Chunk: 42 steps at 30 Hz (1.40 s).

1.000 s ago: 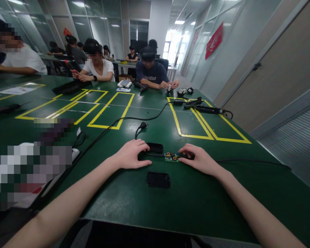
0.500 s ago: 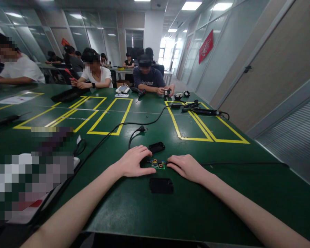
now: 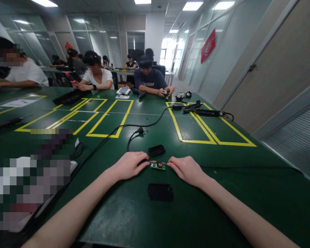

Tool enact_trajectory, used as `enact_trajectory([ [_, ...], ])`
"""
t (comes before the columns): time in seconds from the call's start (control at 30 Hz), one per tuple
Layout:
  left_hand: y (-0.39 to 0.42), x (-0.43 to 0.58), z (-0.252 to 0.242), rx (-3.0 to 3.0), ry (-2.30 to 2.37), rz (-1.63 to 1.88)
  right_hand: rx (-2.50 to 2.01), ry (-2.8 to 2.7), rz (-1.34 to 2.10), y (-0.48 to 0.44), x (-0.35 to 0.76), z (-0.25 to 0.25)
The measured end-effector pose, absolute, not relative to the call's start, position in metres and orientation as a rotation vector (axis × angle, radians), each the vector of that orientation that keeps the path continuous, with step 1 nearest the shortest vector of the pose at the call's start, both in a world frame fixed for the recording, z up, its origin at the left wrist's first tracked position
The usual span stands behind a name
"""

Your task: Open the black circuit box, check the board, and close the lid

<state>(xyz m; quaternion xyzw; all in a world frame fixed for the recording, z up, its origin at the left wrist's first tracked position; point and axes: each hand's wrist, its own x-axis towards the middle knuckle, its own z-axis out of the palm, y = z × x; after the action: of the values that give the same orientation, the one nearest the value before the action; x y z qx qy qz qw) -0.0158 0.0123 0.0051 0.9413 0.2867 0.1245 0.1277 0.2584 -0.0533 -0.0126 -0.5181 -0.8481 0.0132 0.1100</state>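
Observation:
A small green circuit board (image 3: 158,166) with copper-coloured coils and coloured wires sits between my two hands. My left hand (image 3: 131,165) is closed, thumb and fingers pinching the black cable at the board's left end. On the other side, my right hand (image 3: 186,168) pinches the cable at the board's right end. Just beyond the board lies one black plastic case half (image 3: 156,150), its hollow side up. Nearer to me is a second black case half (image 3: 160,192), flat on the green table (image 3: 113,213). My fingers hide the cable ends.
A black plug (image 3: 141,130) on a cord lies beyond my left hand. A long black cable (image 3: 113,132) crosses the table leftward. Black tools (image 3: 204,112) rest at the back right inside yellow tape outlines. Co-workers sit along the far side, one holding a small object (image 3: 166,92).
My left hand has drawn back from the board's edge and its thumb and fingers have closed on the cable. The board now appears tilted. The view has shifted slightly.

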Motion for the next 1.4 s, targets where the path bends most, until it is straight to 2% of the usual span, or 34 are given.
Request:
enact_trajectory([
  [0.47,0.011,-0.012,0.006,2.777,0.955,0.233,-1.413,-2.458,0.1,-0.056,0.255,-0.009],
  [0.7,0.017,-0.015,0.005,2.731,1.253,0.21,-1.367,-2.419,0.134,-0.054,0.257,-0.011],
  [0.9,0.02,-0.019,0.005,2.715,1.176,0.26,-1.28,-2.327,0.151,-0.057,0.26,-0.01],
  [1.13,0.015,-0.019,0.007,2.65,1.189,0.306,-1.362,-2.398,0.326,-0.067,0.243,-0.003],
  [1.4,0.014,-0.019,0.005,2.661,1.161,0.326,-1.47,-2.41,0.33,-0.07,0.231,0.001],
])
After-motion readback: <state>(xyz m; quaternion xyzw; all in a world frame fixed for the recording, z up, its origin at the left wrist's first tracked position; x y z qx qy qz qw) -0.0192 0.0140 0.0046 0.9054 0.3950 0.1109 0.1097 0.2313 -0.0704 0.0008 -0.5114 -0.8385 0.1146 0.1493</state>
